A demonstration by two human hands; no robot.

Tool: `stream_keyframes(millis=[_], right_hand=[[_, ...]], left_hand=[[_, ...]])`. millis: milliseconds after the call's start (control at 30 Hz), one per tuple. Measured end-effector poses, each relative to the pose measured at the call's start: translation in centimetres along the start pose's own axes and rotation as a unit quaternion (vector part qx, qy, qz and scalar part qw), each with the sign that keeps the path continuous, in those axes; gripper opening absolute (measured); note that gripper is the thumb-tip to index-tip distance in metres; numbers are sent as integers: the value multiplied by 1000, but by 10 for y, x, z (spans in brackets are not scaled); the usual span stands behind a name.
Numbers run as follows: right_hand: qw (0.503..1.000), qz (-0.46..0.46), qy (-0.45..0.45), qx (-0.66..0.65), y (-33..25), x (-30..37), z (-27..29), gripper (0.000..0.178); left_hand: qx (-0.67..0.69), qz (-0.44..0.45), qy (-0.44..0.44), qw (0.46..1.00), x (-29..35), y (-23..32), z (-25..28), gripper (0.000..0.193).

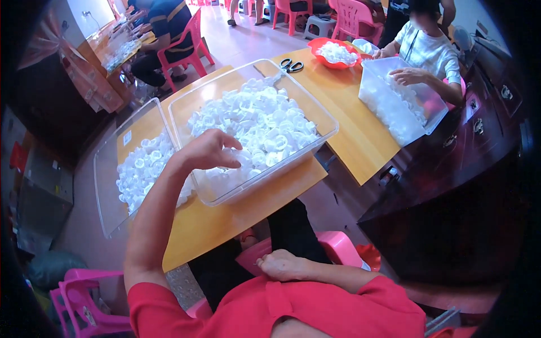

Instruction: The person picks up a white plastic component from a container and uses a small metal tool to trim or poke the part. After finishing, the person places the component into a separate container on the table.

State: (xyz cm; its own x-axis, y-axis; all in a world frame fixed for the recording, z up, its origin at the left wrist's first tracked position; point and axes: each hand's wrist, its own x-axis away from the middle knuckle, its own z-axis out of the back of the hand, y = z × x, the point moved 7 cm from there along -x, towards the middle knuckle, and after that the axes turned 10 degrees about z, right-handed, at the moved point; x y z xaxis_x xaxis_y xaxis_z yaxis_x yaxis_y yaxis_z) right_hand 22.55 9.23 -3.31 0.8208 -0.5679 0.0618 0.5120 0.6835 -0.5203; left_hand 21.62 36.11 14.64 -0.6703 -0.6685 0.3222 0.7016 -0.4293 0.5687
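Observation:
My left hand [209,151] reaches over the near left part of a clear plastic bin [332,125]. Its fingers are curved and apart, just above or touching the heap of small white plastic rings [259,121] inside; no piece shows in its grasp. My right hand [280,265] rests low over my lap, closed into a fist. What it holds, if anything, is hidden. Left of the bin, a second clear container [104,225] holds more white ring pieces [141,169].
Black-handled scissors [292,66] lie on the wooden table [242,222] beyond the bin. A red basin [324,59] of white pieces stands farther right. A co-worker [431,48] reaches into another clear bin [389,104]. Pink plastic chairs [90,301] stand around.

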Motion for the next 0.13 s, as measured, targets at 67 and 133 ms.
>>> stream_keyframes(millis=[67, 133], right_hand=[[1000, -1, -2, -2, 0, -1, -2, 22], [1000, -12, -26, -6, 0, -2, -3, 24]], left_hand=[[54, 5, 36, 998, 5, 2, 10, 46], [98, 16, 60, 993, 8, 1, 15, 46]])
